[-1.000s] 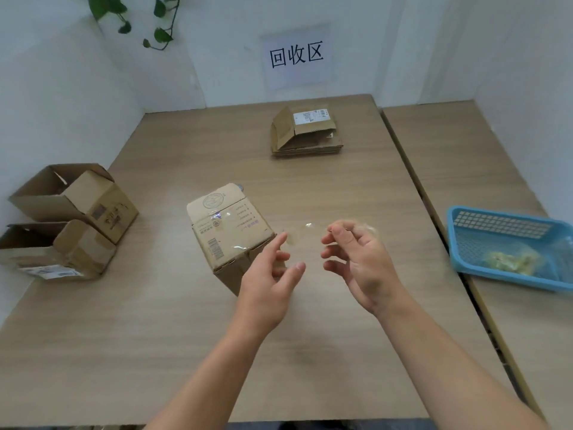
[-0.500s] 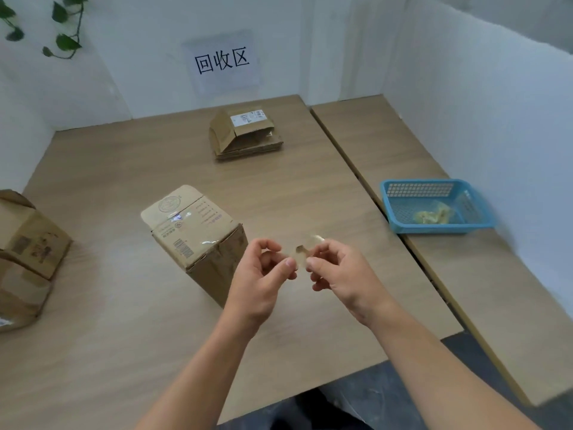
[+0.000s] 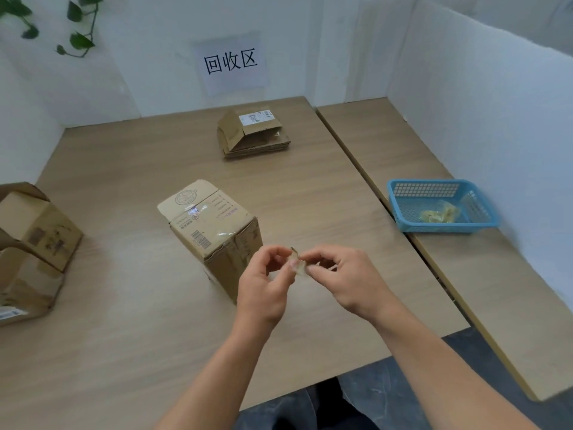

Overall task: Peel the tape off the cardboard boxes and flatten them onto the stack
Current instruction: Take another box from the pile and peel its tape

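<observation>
Since half a second ago the two grips have drawn tighter together, and the wad of clear tape (image 3: 298, 264) now sits crumpled right between them. The left grip (image 3: 263, 283) pinches it with thumb and forefinger; the right grip (image 3: 347, 280) pinches its other side, fingers curled. The wad is held above the counter (image 3: 124, 321), touching neither wood nor cardboard.

Just left of the left grip, partly behind it, stands one closed cardboard box (image 3: 214, 225), with a glossy tape strip (image 3: 198, 212) across its top face. Straight beyond the grips, well apart, lies one stack of flattened boxes (image 3: 254, 135) near the back wall. Far to the left of the grips are two open boxes, one (image 3: 40, 228) leaning above the other (image 3: 24, 293), at the counter's left side.

Bare wood lies between the closed box and the stack, and between the grips and the near counter edge, which passes under both forearms. Right of the right grip the counter ends at a seam, where a second counter (image 3: 480, 290) begins. On it, beyond and right of the grips, sits one blue basket (image 3: 400, 206) holding crumpled tape scraps (image 3: 438, 214). White partition walls (image 3: 480, 103) close in the back and the right.
</observation>
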